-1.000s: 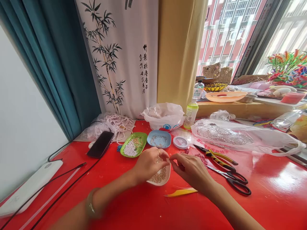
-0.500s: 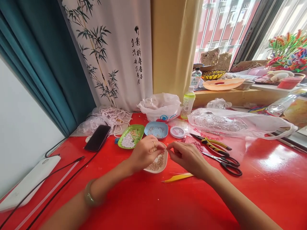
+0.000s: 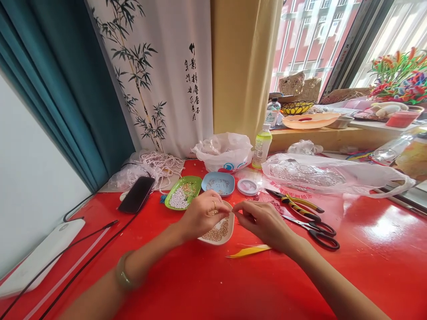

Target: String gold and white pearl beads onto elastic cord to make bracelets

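My left hand (image 3: 204,215), with a ring on one finger, is closed in a pinch over the white dish (image 3: 230,229) of small gold beads (image 3: 216,232). Facing it at the dish's right rim, my right hand (image 3: 262,218) pinches too. The fingertips of both hands nearly meet; whatever lies between them is too small to make out. Behind the left hand are a green dish (image 3: 168,205) of white and gold beads and a blue dish (image 3: 218,177) with small pieces in it. Yellow tweezers (image 3: 250,251) lie just below my right hand.
Right of the hands lie pliers (image 3: 296,205) and scissors (image 3: 316,231). A round clear lid (image 3: 247,186), a plastic bag (image 3: 223,153), a drink bottle (image 3: 262,146) and a long bag of clear beads (image 3: 310,171) stand behind. At left are a phone (image 3: 136,194), cables and strung beads (image 3: 163,165).
The whole view has shifted slightly, so the scene sits a little lower. Both hands keep almost the same pinch over the dish.
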Motion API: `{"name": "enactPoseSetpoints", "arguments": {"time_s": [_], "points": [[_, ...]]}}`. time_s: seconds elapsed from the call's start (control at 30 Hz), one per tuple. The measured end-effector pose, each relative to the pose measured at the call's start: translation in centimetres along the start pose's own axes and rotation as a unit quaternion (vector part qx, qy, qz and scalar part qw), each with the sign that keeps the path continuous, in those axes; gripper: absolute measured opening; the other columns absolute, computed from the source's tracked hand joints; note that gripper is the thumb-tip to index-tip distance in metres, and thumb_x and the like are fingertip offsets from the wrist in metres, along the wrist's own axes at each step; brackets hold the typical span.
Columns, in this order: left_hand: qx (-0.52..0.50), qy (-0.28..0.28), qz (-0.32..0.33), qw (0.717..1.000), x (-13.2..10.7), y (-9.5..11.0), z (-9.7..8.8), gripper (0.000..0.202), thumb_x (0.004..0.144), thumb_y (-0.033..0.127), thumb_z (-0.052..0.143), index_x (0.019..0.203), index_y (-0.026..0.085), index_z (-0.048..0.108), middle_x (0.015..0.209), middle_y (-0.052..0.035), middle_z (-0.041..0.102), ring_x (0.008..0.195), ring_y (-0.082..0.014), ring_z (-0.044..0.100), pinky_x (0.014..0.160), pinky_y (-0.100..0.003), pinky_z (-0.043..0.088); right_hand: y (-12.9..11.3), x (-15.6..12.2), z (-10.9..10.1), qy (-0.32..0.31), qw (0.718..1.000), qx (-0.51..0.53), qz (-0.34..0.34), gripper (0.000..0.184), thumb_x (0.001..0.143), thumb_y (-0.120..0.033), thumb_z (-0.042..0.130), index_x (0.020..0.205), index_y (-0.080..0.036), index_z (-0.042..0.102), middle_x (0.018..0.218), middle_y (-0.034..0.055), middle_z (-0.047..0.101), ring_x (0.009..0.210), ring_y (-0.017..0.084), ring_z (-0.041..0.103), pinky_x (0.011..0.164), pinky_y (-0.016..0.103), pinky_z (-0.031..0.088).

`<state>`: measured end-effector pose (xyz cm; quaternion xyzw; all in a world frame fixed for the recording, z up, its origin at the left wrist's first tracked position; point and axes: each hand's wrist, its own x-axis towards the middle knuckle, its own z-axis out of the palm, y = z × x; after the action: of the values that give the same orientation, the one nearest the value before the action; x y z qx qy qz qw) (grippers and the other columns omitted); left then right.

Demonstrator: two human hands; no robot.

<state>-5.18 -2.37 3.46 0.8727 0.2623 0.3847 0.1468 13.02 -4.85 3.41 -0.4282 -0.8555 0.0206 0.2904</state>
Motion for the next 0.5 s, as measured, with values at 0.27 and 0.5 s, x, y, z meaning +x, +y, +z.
{"name": "enactPoseSetpoints", "arguments": {"time_s": [0.27, 0.5], "points": [[0.071, 0.022, 0.119, 0.990, -0.23, -0.62, 0.55, 0.014, 0.074, 0.010, 0.052, 0.084, 0.014, 0.061, 0.071, -0.0029, 0.062, 0.075, -0.0123, 0.050, 0.070, -0.025, 0.044, 0.12, 0.05, -0.09, -0.008, 0.999, 0.026, 0.036, 0.015, 0.076, -0.020, 0.043, 0.071, -0.017, 0.057, 0.045, -0.0061, 0.036, 0.042, 0.007, 0.031, 0.043, 0.018, 0.023], [0.121, 0.016, 0.140, 0.983, -0.54, -1.00, 0.72, 0.014, 0.075, 0.012, 0.050, 0.085, 0.015, 0.060, 0.069, -0.0031, 0.060, 0.076, -0.0137, 0.050, 0.067, -0.025, 0.045, -0.10, 0.17, -0.33, -0.039, 0.995, 0.057, 0.074, 0.014, 0.075, -0.020, 0.044, 0.069, -0.017, 0.056, 0.046, -0.0066, 0.032, 0.043, 0.007, 0.030, 0.043, 0.018, 0.022]]}}
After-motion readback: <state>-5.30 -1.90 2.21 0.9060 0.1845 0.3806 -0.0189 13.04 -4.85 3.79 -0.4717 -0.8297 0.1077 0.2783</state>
